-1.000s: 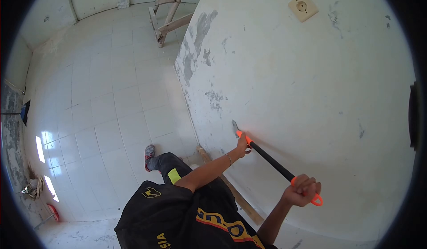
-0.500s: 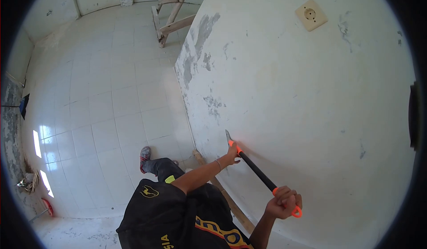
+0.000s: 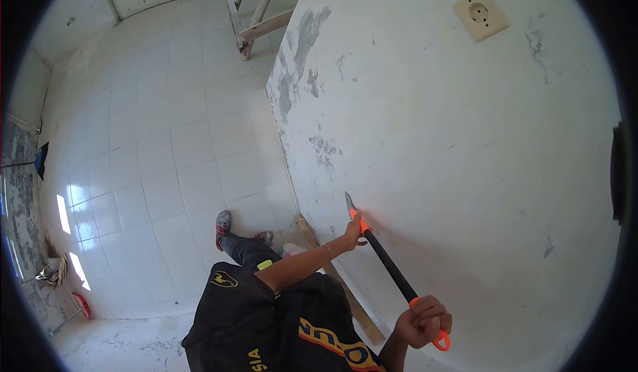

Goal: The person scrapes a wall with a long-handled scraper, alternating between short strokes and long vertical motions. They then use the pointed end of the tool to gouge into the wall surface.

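Observation:
A long-handled scraper with a black shaft, orange ends and a narrow metal blade lies slantwise across the white wall. Its blade tip is at or very near the wall surface; contact is hard to tell. My left hand grips the orange collar just behind the blade. Around the lower end of the handle, my right hand is closed in a fist, with the orange hanging loop sticking out below it. Grey bare patches show in the paint above the blade.
A socket sits on the wall at upper right. Wooden trestle legs stand on the tiled floor. A bamboo pole lies along the wall base. At far left are a red-headed tool and a bundle.
The view has shifted slightly, so the wall and floor sit a little to the right. Both hands keep their grip, and the blade has moved only slightly against the wall.

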`<state>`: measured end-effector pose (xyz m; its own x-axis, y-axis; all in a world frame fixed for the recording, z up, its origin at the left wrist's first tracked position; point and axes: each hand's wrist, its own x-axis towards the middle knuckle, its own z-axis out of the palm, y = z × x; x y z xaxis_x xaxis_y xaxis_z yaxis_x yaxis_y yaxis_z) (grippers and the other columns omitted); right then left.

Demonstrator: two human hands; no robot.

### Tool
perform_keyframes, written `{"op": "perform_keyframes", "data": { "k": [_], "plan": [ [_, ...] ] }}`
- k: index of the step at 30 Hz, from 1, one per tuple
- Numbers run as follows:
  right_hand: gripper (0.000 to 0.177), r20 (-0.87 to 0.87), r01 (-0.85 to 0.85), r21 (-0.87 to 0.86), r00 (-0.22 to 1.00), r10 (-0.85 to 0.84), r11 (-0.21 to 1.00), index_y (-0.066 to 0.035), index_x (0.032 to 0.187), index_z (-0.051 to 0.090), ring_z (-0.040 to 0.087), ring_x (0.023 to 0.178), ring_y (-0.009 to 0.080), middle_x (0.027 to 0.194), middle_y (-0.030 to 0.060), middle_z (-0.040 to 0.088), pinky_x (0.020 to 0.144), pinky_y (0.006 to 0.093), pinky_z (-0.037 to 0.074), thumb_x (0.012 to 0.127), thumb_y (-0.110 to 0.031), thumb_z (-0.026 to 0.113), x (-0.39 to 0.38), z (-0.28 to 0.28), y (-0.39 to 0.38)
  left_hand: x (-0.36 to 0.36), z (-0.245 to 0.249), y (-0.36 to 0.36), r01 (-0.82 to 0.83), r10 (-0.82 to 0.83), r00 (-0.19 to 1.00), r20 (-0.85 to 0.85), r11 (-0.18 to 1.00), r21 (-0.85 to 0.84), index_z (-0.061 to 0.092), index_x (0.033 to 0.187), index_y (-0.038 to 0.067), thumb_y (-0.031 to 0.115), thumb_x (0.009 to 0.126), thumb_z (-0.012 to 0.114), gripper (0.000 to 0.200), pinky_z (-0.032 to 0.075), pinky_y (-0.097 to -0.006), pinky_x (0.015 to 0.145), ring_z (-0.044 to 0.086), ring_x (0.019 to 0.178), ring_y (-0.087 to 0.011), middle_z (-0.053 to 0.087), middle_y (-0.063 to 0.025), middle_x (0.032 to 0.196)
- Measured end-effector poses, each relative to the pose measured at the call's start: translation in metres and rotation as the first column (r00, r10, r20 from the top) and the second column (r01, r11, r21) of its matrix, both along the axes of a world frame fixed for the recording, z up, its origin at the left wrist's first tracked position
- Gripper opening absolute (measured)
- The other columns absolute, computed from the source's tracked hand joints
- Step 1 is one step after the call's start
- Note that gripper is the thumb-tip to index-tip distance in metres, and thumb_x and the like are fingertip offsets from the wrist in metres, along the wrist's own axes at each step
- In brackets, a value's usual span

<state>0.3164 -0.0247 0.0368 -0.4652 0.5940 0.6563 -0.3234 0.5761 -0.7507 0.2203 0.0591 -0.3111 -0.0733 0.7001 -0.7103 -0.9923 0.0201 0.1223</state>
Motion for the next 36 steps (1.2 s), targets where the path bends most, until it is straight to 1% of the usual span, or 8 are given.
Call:
{"op": "perform_keyframes", "data": {
  "k": [7,12,13,16,21,27,31,36],
  "plan": [
    [0.030,0.104,-0.028,-0.043,0.994,0.033,0.999,-0.006,0.057,0.034,0.038,0.040,0.0159,0.047,0.0053,0.040,0.044,0.0302,0.036,0.081,-0.004,0.052,-0.005,-0.012,0.003,0.000,-0.025,0.004,0.060,-0.057,0.993,0.101,0.998,-0.029,0.052,0.105,0.017,0.071,0.094,0.038,0.056,0.044,-0.0549,0.085,0.060,0.094,-0.0218,0.065,-0.0052,0.094],
    [0.036,-0.158,-0.069,-0.044,0.986,0.061,0.997,-0.015,0.062,0.029,0.024,0.036,0.0092,0.046,0.0008,0.029,0.043,0.0271,0.024,0.090,-0.007,0.049,0.034,0.107,0.019,0.031,0.121,-0.013,0.183,-0.205,0.971,0.126,0.968,0.171,0.046,0.097,0.014,0.073,0.094,0.037,0.060,0.048,-0.0499,0.084,0.056,0.081,-0.0219,0.059,-0.0063,0.088],
    [0.035,-0.172,-0.223,0.023,0.959,0.224,0.974,-0.005,0.074,0.052,0.038,0.041,0.0156,0.054,0.0067,0.043,0.043,0.0309,0.037,0.099,-0.029,0.051,0.047,0.136,0.027,0.034,0.147,-0.016,0.211,-0.243,0.964,0.111,0.948,0.240,0.044,0.096,0.013,0.072,0.095,0.037,0.060,0.049,-0.0489,0.084,0.055,0.077,-0.0215,0.058,-0.0061,0.086],
    [0.035,-0.305,-0.136,0.020,0.943,0.135,0.991,-0.010,0.065,0.034,0.024,0.037,0.0126,0.049,0.0029,0.034,0.038,0.0305,0.031,0.099,-0.017,0.042,0.038,0.171,0.013,0.038,0.194,-0.022,0.219,-0.279,0.953,0.113,0.901,0.375,0.044,0.095,0.015,0.073,0.094,0.038,0.058,0.050,-0.0463,0.077,0.056,0.069,-0.0194,0.056,-0.0046,0.084],
    [0.038,-0.104,0.184,-0.089,0.976,-0.192,0.979,-0.016,0.063,0.028,0.023,0.036,0.0083,0.048,0.0014,0.031,0.042,0.0253,0.022,0.093,-0.007,0.049,0.008,0.117,0.018,0.039,0.135,-0.010,0.204,-0.224,0.966,0.129,0.967,0.153,0.044,0.095,0.015,0.072,0.095,0.034,0.058,0.050,-0.0454,0.075,0.055,0.068,-0.0194,0.056,-0.0041,0.084],
    [0.037,-0.274,-0.093,0.024,0.957,0.097,0.995,-0.002,0.069,0.048,0.031,0.042,0.0111,0.051,0.0030,0.040,0.043,0.0296,0.033,0.100,-0.021,0.047,0.018,0.173,-0.010,0.034,0.173,-0.022,0.288,-0.331,0.942,0.046,0.873,0.393,0.043,0.098,0.016,0.072,0.096,0.031,0.057,0.047,-0.0448,0.074,0.055,0.068,-0.0190,0.054,-0.0033,0.084],
    [0.032,-0.056,0.220,-0.040,0.973,-0.222,0.975,-0.014,0.061,0.030,0.028,0.034,0.0096,0.045,0.0009,0.034,0.039,0.0255,0.023,0.086,-0.006,0.049,-0.010,0.108,0.003,0.024,0.102,-0.006,0.308,-0.318,0.948,0.017,0.931,0.194,0.048,0.098,0.016,0.074,0.095,0.030,0.061,0.045,-0.0455,0.077,0.057,0.068,-0.0183,0.054,-0.0015,0.085],
    [0.032,-0.086,0.127,0.015,0.988,-0.125,0.992,-0.015,0.062,0.026,0.021,0.036,0.0074,0.046,0.0005,0.028,0.040,0.0240,0.021,0.086,-0.007,0.046,0.003,0.121,-0.018,0.022,0.114,-0.015,0.342,-0.343,0.938,-0.036,0.911,0.230,0.049,0.097,0.018,0.077,0.092,0.029,0.063,0.044,-0.0446,0.076,0.058,0.068,-0.0183,0.055,-0.0016,0.085]
  ]
}}
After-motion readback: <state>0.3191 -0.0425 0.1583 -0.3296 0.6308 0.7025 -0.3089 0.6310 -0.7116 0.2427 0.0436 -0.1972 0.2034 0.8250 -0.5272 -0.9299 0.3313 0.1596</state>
